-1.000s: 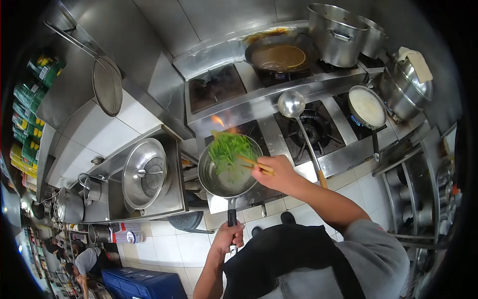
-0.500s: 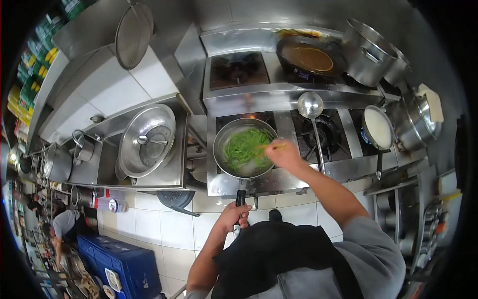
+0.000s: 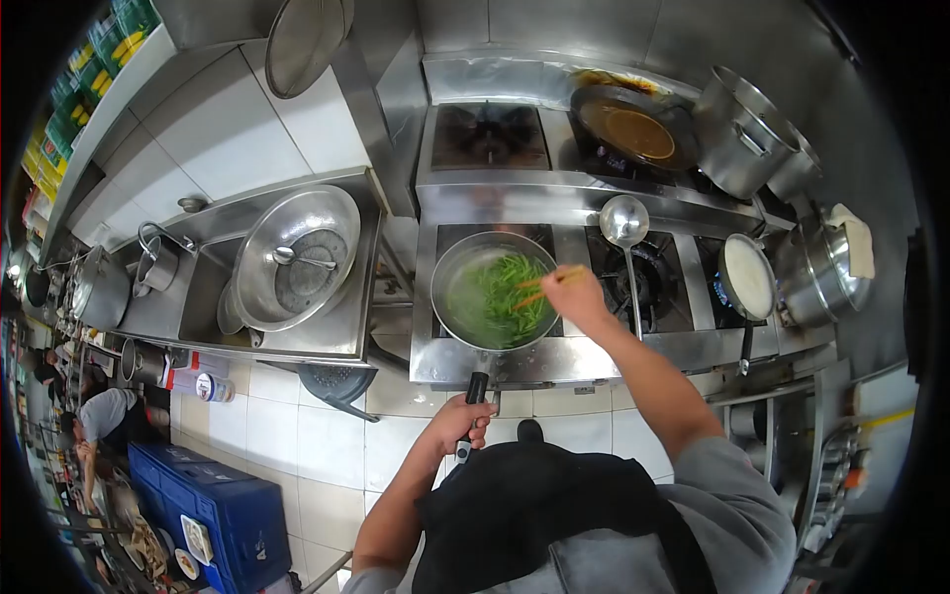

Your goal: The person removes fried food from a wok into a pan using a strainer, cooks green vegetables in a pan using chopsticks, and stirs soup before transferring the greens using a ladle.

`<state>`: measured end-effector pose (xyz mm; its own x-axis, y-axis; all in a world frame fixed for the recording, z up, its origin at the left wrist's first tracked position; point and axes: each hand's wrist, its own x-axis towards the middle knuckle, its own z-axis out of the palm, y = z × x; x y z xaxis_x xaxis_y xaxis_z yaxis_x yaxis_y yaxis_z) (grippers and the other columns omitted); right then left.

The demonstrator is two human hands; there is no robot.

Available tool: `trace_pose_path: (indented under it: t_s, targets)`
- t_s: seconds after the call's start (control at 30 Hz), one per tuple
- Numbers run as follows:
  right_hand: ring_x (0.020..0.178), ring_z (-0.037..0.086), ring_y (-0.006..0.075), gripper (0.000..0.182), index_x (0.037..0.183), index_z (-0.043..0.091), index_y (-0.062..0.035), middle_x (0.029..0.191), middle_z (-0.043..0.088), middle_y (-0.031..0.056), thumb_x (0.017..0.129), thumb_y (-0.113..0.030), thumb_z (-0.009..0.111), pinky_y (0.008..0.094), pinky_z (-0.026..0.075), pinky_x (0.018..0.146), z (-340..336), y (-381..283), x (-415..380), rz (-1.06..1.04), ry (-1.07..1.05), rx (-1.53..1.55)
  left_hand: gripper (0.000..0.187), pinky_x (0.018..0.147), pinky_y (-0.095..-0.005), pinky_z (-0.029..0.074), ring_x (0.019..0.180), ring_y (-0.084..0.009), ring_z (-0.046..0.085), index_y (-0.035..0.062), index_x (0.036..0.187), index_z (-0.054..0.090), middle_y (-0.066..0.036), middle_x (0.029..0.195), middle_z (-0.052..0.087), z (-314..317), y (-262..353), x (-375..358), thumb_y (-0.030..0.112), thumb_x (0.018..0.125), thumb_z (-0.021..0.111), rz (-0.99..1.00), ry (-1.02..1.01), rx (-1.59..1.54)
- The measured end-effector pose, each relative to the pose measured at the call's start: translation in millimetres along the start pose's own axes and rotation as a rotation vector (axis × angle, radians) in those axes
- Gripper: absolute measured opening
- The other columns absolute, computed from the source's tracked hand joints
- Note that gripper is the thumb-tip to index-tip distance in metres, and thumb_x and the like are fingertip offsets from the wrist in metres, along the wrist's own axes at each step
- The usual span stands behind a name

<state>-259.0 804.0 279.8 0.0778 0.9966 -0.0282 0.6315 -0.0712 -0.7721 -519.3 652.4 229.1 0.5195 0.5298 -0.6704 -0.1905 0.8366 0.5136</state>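
Note:
Green vegetable strips (image 3: 503, 297) lie in a round frying pan (image 3: 455, 277) over the front left burner. My left hand (image 3: 461, 424) is closed round the pan's black handle (image 3: 478, 388). Above the pan's right rim, my right hand (image 3: 576, 295) grips a pair of wooden chopsticks (image 3: 531, 294), whose tips are among the vegetables. A large ladle (image 3: 624, 220) rests to the right, its long handle pointing down across the middle burner.
A smaller pan (image 3: 747, 265) with white contents sits at the right. Behind are a wok (image 3: 635, 129) of brown liquid and a tall pot (image 3: 742, 134). A metal basin (image 3: 259, 267) stands by the sink. A co-worker (image 3: 109, 416) and blue bin (image 3: 213, 515) are lower left.
The vegetables have shifted toward the pan's right side. My right hand and the chopsticks have moved slightly to the right. The camera view has shifted a little.

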Motion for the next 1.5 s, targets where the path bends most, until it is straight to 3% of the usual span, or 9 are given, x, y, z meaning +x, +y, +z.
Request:
trace_pose_path:
  t_s: [0.1, 0.3, 0.37, 0.5, 0.7, 0.97, 1.3, 1.4, 1.5]
  targets:
    - [0.066, 0.067, 0.0278, 0.032, 0.072, 0.064, -0.0041, 0.071, 0.068, 0.0146, 0.081, -0.035, 0.063, 0.0374, 0.052, 0.061, 26, 3, 12, 0.103, 0.186, 0.112, 0.023, 0.039, -0.0316, 0.038, 0.042, -0.0112, 0.042, 0.0082, 0.078, 0.047, -0.001, 0.062, 0.047, 6, 3, 2, 0.012, 0.090, 0.066, -0.002, 0.003, 0.021]
    - [0.069, 0.068, 0.0296, 0.029, 0.078, 0.067, -0.0044, 0.074, 0.068, 0.0165, 0.081, -0.033, 0.062, 0.0355, 0.054, 0.064, 1, -44, -46, -0.019, 0.077, 0.125, 0.019, 0.040, -0.0305, 0.035, 0.043, -0.0098, 0.039, 0.0091, 0.082, 0.048, 0.000, 0.063, 0.046, 16, 14, -16, 0.010, 0.090, 0.065, -0.005, 0.016, 0.017]
    - [0.073, 0.068, 0.0318, 0.029, 0.079, 0.068, -0.0048, 0.074, 0.068, 0.0172, 0.080, -0.033, 0.063, 0.0373, 0.055, 0.065, -34, -57, -58, -0.007, -0.174, 0.019, 0.019, 0.040, -0.0273, 0.034, 0.043, -0.0076, 0.038, 0.0099, 0.082, 0.047, 0.002, 0.063, 0.045, 34, 36, -49, 0.010, 0.091, 0.064, -0.053, 0.038, -0.041]
    - [0.070, 0.066, 0.0362, 0.027, 0.077, 0.067, -0.0052, 0.072, 0.067, 0.0169, 0.081, -0.031, 0.062, 0.0427, 0.054, 0.063, -30, -52, -67, -0.195, -0.083, -0.077, 0.026, 0.040, -0.0290, 0.034, 0.042, -0.0088, 0.038, 0.0101, 0.071, 0.047, 0.001, 0.057, 0.044, 35, 66, -39, 0.013, 0.091, 0.064, -0.077, -0.055, -0.051]
    - [0.062, 0.063, 0.0390, 0.022, 0.071, 0.064, -0.0059, 0.065, 0.063, 0.0167, 0.079, -0.027, 0.063, 0.0473, 0.052, 0.059, -49, -47, -70, -0.395, 0.188, 0.027, 0.027, 0.041, -0.0282, 0.034, 0.042, -0.0099, 0.039, 0.0106, 0.070, 0.047, 0.001, 0.054, 0.040, 68, 40, -89, 0.017, 0.092, 0.061, -0.042, 0.179, 0.118]
    - [0.057, 0.062, 0.0382, 0.020, 0.068, 0.062, -0.0056, 0.060, 0.061, 0.0162, 0.079, -0.022, 0.064, 0.0456, 0.051, 0.055, -49, -40, -68, -0.490, 0.257, 0.003, 0.033, 0.041, -0.0317, 0.034, 0.041, -0.0149, 0.041, 0.0112, 0.062, 0.045, -0.001, 0.050, 0.040, 35, 46, -14, 0.016, 0.090, 0.061, 0.109, 0.097, 0.142]
    - [0.067, 0.063, 0.0422, 0.031, 0.073, 0.065, -0.0047, 0.066, 0.063, 0.0210, 0.082, -0.033, 0.058, 0.0502, 0.052, 0.065, -2, 4, -5, -0.140, 0.429, 0.088, 0.020, 0.041, -0.0332, 0.039, 0.043, -0.0127, 0.042, 0.0077, 0.082, 0.045, -0.002, 0.061, 0.045, 31, -8, -1, 0.008, 0.090, 0.063, 0.036, 0.115, 0.059]
    - [0.063, 0.062, 0.0378, 0.035, 0.075, 0.063, -0.0028, 0.067, 0.061, 0.0195, 0.087, -0.035, 0.057, 0.0430, 0.049, 0.062, 54, 7, 18, 0.080, 0.196, 0.405, 0.016, 0.041, -0.0332, 0.039, 0.043, -0.0126, 0.042, 0.0084, 0.086, 0.048, -0.002, 0.062, 0.046, 26, -12, 10, 0.008, 0.090, 0.063, 0.023, 0.086, 0.006]
    - [0.067, 0.064, 0.0412, 0.036, 0.072, 0.066, -0.0025, 0.067, 0.064, 0.0207, 0.083, -0.035, 0.056, 0.0475, 0.052, 0.065, 48, -15, -27, -0.119, 0.083, 0.139, 0.017, 0.042, -0.0343, 0.042, 0.044, -0.0130, 0.044, 0.0071, 0.086, 0.049, -0.003, 0.063, 0.048, 23, -13, 12, 0.008, 0.090, 0.065, 0.026, 0.056, -0.019]
